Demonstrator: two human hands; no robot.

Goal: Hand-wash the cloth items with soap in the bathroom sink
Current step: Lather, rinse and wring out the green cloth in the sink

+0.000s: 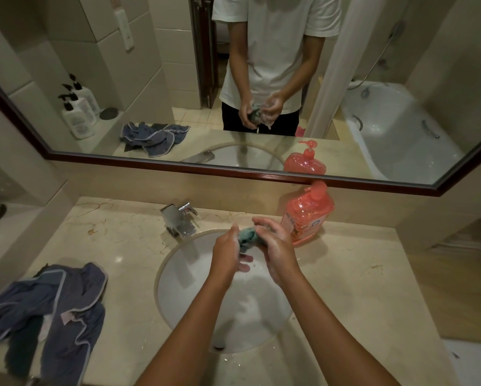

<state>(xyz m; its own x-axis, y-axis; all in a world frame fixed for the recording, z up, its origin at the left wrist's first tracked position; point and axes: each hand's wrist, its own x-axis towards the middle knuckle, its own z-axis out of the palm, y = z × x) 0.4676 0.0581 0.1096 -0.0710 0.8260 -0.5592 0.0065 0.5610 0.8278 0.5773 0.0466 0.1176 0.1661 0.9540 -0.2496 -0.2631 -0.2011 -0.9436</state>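
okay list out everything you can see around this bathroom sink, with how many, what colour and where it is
small cloth: one, teal, soapy, held between both hands above the sink
sink: one, white, round, set in the counter
faucet: one, chrome, behind the sink, no water seen running
soap bottle: one, pink-red with pump, on the counter right of the faucet
blue cloths: a pile, count unclear, blue-grey with pale trim, on the counter left of the sink
counter: one, beige marble
mirror: one, dark red frame, on the wall behind
pump bottles: three, white with black pumps, seen in the mirror
bathtub: one, white, seen in the mirror
left hand: grips the cloth
right hand: grips the cloth, sudsy
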